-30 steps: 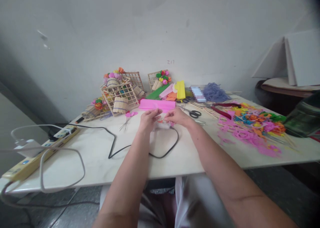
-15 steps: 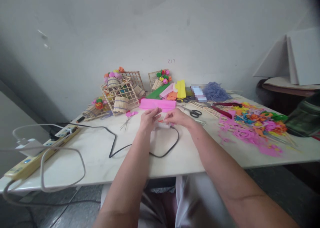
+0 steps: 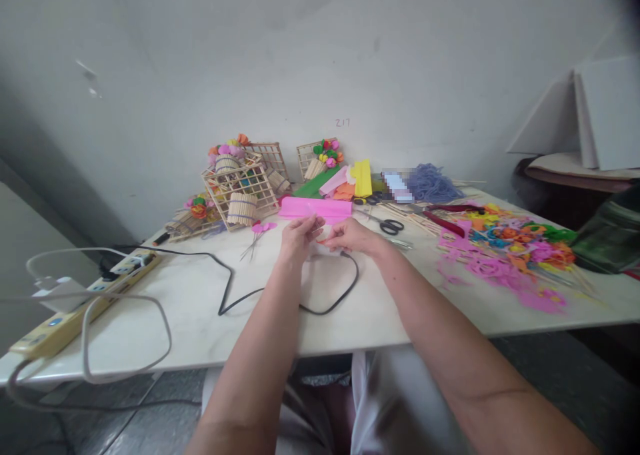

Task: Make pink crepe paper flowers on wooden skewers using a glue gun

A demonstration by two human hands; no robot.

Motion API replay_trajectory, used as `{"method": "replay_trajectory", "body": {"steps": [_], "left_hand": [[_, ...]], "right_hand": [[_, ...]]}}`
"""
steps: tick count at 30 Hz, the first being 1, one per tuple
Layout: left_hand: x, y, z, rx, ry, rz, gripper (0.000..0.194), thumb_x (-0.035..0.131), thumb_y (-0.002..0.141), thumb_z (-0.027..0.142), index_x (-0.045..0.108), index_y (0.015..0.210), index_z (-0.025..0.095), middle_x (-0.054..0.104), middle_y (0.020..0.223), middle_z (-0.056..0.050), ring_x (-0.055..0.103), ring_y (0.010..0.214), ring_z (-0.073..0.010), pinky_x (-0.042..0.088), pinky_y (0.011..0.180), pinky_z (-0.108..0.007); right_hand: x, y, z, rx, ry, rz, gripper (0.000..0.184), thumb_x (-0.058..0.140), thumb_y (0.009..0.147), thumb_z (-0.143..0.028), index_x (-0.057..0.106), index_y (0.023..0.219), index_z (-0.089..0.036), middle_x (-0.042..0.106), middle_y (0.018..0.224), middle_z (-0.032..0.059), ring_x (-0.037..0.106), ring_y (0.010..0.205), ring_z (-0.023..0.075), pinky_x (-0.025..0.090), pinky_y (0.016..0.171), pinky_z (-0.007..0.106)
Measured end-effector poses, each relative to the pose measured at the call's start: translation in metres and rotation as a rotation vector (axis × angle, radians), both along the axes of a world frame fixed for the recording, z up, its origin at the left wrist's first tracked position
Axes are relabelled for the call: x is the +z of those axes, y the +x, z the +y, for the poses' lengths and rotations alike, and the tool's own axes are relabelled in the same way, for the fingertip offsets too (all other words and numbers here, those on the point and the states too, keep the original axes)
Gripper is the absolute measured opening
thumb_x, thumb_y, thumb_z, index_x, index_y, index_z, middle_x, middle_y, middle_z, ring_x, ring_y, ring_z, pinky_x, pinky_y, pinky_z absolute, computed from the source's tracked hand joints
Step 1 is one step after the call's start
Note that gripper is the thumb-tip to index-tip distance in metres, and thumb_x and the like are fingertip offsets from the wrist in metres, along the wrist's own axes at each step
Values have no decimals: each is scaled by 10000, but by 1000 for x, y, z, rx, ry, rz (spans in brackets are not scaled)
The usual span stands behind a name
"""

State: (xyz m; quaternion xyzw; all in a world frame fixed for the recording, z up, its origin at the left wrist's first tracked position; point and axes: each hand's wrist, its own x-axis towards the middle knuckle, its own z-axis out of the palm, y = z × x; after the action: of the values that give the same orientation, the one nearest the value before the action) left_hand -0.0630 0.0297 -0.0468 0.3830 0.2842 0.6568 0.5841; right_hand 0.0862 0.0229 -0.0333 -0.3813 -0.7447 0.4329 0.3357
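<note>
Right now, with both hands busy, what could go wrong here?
The black cord passes behind or under the left forearm, so a sweep of that arm might snag it. The black-handled scissors lie near the right hand, which could knock them if it moves outward.

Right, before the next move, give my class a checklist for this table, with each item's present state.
1. Left hand and right hand both in view: ok.
2. Orange bit gripped firmly: cannot tell, too small.
3. Pink paper lying beyond the hands: ok.
4. Black cord clear of the left forearm: not ok, passes beneath it.
5. Pink scraps on the right gathered tidily: not ok, scattered.
</note>
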Motion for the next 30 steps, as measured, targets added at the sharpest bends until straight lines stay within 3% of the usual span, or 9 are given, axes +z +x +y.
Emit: {"method": "replay_trajectory", "body": {"steps": [23,30], "left_hand": [[4,2,-2,27,0,-10,166,707,561,160,626,686,87,653,654,-64,608,558,-118,481,564,-228],[2,1,-1,40,30,-17,177,714,552,158,626,688,87,643,632,-49,591,529,-99,472,532,-210]], "right_hand": [[1,-8,-6,52,-36,23,63,588,586,-175,593,592,-113,576,507,-8,352,348,36,256,299,160],[2,-9,-9,60,-4,-23,114,585,625,-232,601,630,-119,590,551,-2,372,374,43,280,329,168]]}}
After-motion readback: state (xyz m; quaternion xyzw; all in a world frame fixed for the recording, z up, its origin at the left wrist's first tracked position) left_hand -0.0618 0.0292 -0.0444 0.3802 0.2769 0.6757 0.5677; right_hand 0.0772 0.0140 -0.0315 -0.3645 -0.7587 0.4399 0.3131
